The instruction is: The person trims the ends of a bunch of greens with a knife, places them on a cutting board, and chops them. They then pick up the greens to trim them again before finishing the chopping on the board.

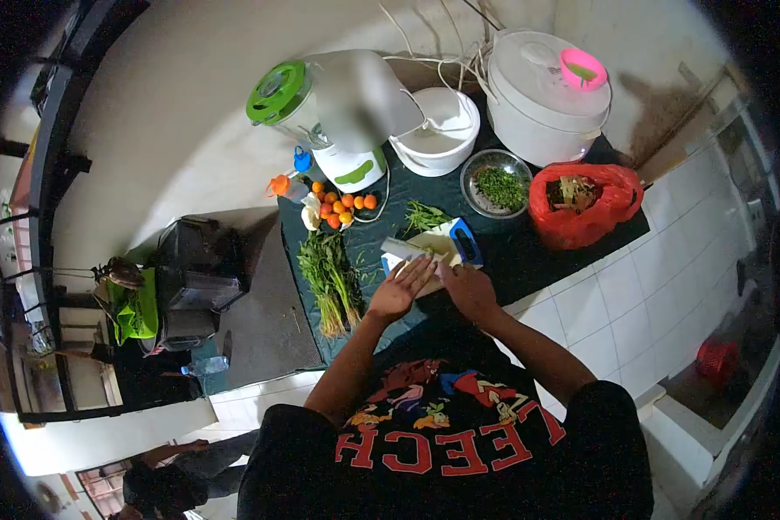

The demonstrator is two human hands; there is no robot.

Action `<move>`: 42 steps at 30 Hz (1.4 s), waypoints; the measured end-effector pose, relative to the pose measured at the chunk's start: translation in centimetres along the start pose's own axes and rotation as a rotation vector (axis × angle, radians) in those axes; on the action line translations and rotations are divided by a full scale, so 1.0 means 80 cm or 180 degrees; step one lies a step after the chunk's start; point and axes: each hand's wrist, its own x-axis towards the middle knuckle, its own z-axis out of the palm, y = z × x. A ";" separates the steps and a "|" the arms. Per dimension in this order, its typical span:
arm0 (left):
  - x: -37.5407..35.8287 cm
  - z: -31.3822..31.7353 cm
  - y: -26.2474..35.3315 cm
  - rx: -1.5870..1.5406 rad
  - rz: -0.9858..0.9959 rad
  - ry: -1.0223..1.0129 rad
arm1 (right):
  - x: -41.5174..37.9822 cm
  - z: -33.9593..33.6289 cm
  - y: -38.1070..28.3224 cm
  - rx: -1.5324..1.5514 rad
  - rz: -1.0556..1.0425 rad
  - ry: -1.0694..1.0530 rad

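A white cutting board (pixel 455 254) with blue edges and a handle hole lies at the table's front edge. My right hand (pixel 470 293) is closed around the handle of a knife, its broad blade (pixel 400 250) lying across the board and pointing left. My left hand (pixel 396 290) rests with stretched fingers against the blade and board. Cut green stems (pixel 428 252) show beside the blade, partly hidden by it and my fingers. Loose green leaves (pixel 425 216) lie at the board's far edge. Bunches of leafy greens with roots (pixel 331 282) lie left of my left hand.
Tomatoes (pixel 347 202) sit behind the greens, near a blender (pixel 347 165). A white bucket (pixel 438 156), a metal bowl of chopped greens (pixel 498 185), a red plastic bag (pixel 556 221) and a large lidded tub (pixel 537 113) line the back and right. Another person (pixel 173 477) is at lower left.
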 end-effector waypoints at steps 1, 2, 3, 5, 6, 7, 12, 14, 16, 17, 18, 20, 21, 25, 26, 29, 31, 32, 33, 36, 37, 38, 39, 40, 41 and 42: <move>0.006 0.005 -0.009 0.0054 -0.0025 -0.0003 | -0.001 -0.003 0.000 -0.0152 -0.0083 -0.0151; 0.011 0.011 -0.018 0.0104 -0.0056 0.0002 | -0.001 -0.006 -0.001 -0.0156 -0.0070 -0.0153; 0.017 0.014 -0.024 0.0083 -0.0071 -0.0005 | -0.001 -0.009 -0.004 -0.0263 -0.0131 -0.0177; 0.023 0.017 -0.040 0.0049 0.0025 -0.0004 | -0.001 -0.013 -0.005 -0.0385 -0.0217 -0.0206; 0.026 0.012 -0.044 0.0026 0.0126 -0.0022 | -0.002 -0.011 -0.003 -0.0185 -0.0165 -0.0236; 0.025 0.008 -0.045 -0.0096 0.0096 0.0016 | 0.000 -0.008 -0.002 0.0022 -0.0103 -0.0261; 0.007 0.005 -0.019 -0.0541 0.0016 0.0320 | 0.010 -0.012 0.016 0.0092 -0.0199 -0.0449; 0.007 0.003 -0.014 -0.0533 -0.0145 0.0067 | 0.018 -0.018 0.020 0.0242 -0.0374 -0.0538; 0.015 -0.003 -0.018 -0.0603 -0.0162 0.0183 | 0.012 -0.017 0.021 0.0298 -0.0375 -0.0774; 0.021 -0.005 -0.021 -0.0607 -0.0172 0.0237 | 0.007 -0.016 0.021 0.0292 -0.0381 -0.0784; 0.029 -0.006 -0.023 -0.0615 -0.0178 0.0299 | 0.002 -0.017 0.023 0.0311 -0.0419 -0.0843; 0.044 -0.008 -0.027 -0.1521 -0.0365 0.0561 | -0.005 -0.017 0.030 0.0325 -0.0454 -0.0937; 0.049 -0.007 -0.034 -0.1693 -0.0491 0.0422 | -0.007 -0.013 0.033 0.0249 -0.0427 -0.1087; 0.093 0.013 -0.075 -0.1626 -0.0888 0.0221 | -0.004 -0.019 0.037 0.0511 -0.0347 -0.1192; 0.107 0.012 -0.081 -0.1349 -0.1033 0.0118 | -0.003 -0.014 0.039 0.0509 -0.0331 -0.1168; 0.135 0.053 -0.116 -0.0908 -0.0873 0.0051 | -0.012 0.002 0.039 0.0647 -0.0487 -0.1082; 0.153 0.051 -0.122 -0.0546 -0.0704 -0.0056 | -0.013 0.000 0.034 0.0573 -0.0205 -0.1056; 0.162 0.048 -0.125 -0.0541 -0.0677 -0.0035 | -0.012 -0.003 0.037 0.0549 -0.0192 -0.1034; 0.168 0.047 -0.129 -0.0421 -0.0655 -0.0203 | -0.011 -0.005 0.037 0.0624 -0.0131 -0.1043; 0.174 0.046 -0.132 -0.0199 -0.0523 -0.0500 | -0.012 -0.013 0.033 0.0740 0.0043 -0.1201; 0.178 0.043 -0.135 -0.0084 -0.0416 -0.0583 | -0.007 -0.018 0.032 0.0747 0.0129 -0.1331; 0.177 0.042 -0.135 -0.0083 -0.0402 -0.0592 | -0.004 -0.019 0.030 0.0753 0.0144 -0.1327; 0.174 0.034 -0.132 -0.0243 -0.0395 -0.0560 | -0.003 -0.018 0.030 0.0730 0.0262 -0.1416; 0.175 0.024 -0.127 -0.0405 -0.0394 -0.0513 | -0.001 -0.019 0.031 0.0694 0.0370 -0.1504; 0.174 0.024 -0.124 -0.0421 -0.0404 -0.0509 | -0.002 -0.017 0.030 0.0687 0.0366 -0.1521; 0.174 0.029 -0.126 -0.0358 -0.0212 -0.0400 | 0.001 -0.015 0.029 0.0662 0.0354 -0.1409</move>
